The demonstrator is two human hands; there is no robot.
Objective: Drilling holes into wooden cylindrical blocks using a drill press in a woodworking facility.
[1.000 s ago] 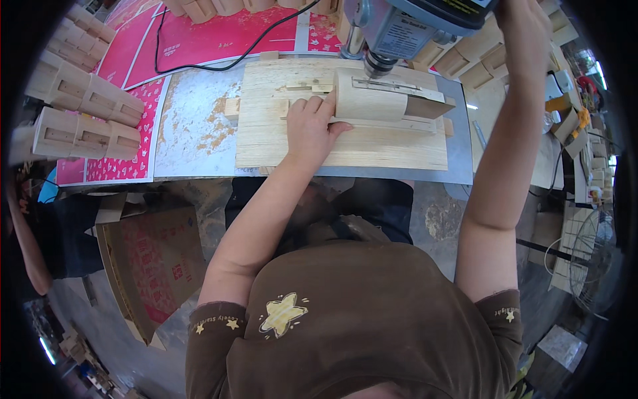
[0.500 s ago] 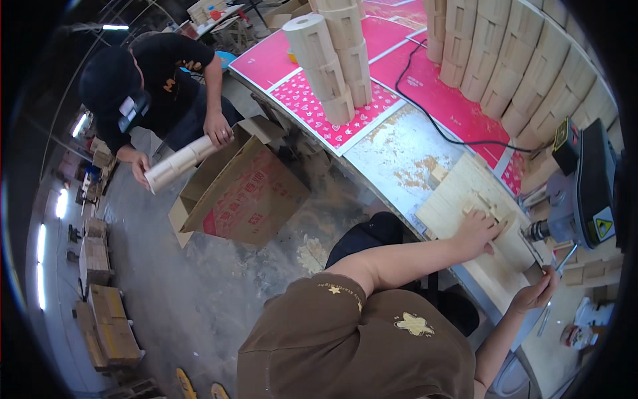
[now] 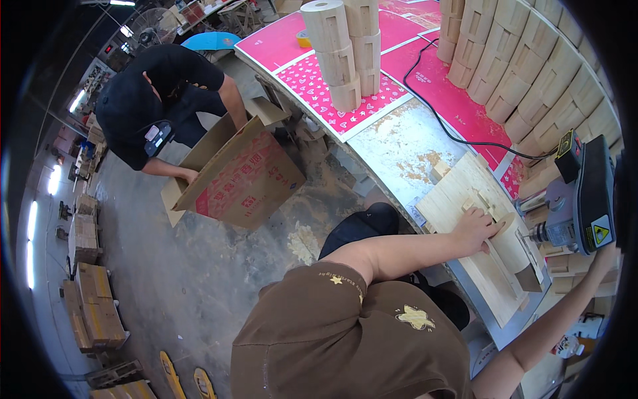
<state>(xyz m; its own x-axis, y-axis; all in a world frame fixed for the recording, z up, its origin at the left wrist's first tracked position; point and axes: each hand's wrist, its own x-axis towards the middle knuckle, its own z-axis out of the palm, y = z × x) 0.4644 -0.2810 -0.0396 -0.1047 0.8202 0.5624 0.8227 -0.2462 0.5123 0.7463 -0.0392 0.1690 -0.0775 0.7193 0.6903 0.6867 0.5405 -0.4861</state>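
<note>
Moved: the view has swung more to the left than half a second ago, so the co-worker with the cardboard box now looks bigger. The left hand has stayed on the wood.
Wood piece: a pale curved wooden block lies on a flat wooden board on the bench, right under the drill machine.
How it will handle: it looks hard and stiff, light enough for one hand, and dusty, so it may slide. Best to press on its flat top, away from the drill bit.
Left hand: the left hand lies flat, fingers spread, pressing the board just beside the block. It grips nothing.
Right hand: the right hand reaches up by the machine. It is mostly hidden, so I cannot tell if it is open or closed.
</note>
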